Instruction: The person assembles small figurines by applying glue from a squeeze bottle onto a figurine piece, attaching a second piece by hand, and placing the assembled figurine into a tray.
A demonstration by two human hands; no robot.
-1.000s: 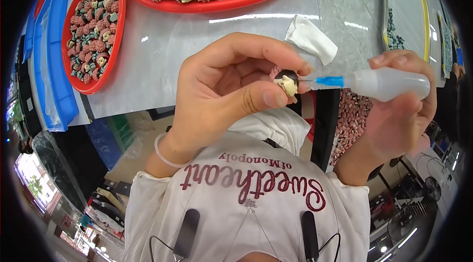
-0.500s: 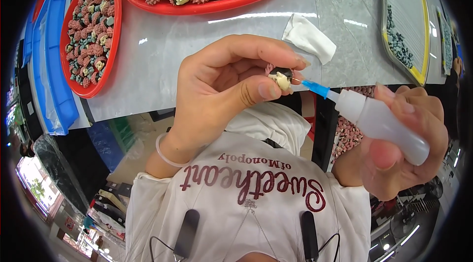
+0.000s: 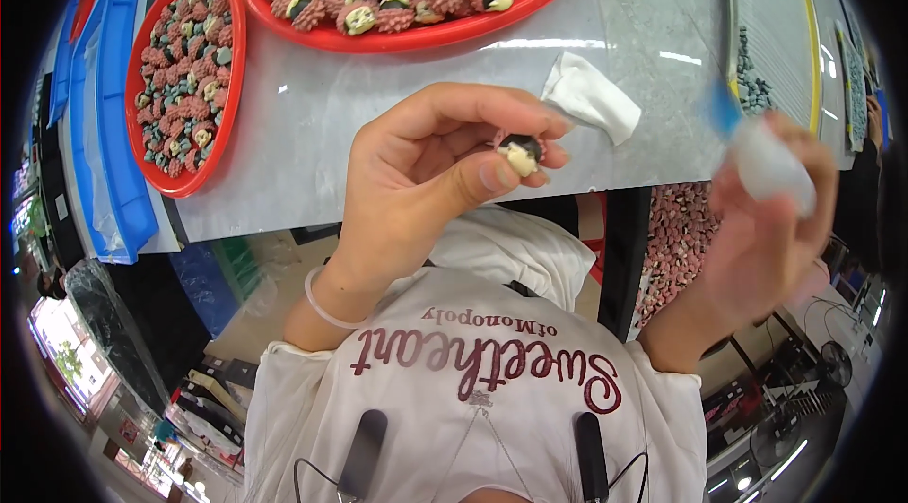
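Between the thumb and fingers of my left hand [image 3: 402, 182] is a small figurine head [image 3: 520, 155] in pink, black and cream. My right hand [image 3: 757, 248] grips a white squeeze bottle [image 3: 776, 167] with a blue needle tip [image 3: 724, 108]. That bottle is smeared by motion, and its tip points up, well apart from the figurine head. A crumpled white tissue [image 3: 592, 98] lies on the table just beyond my left fingertips.
A large red tray [image 3: 416, 42] holds pink spiky pieces and little heads. Left of it, a red oval tray [image 3: 240, 49] carries smaller mixed pieces beside blue trays [image 3: 123, 191]. A yellow-edged tray [image 3: 813, 59] with grey-green bits stands right. Pink pieces [image 3: 676, 234] sit below the table edge.
The right hand has pulled the bottle away from the figurine head, up and to the right, and its tip has swung upward. The left hand still holds the head, slightly lower in view.
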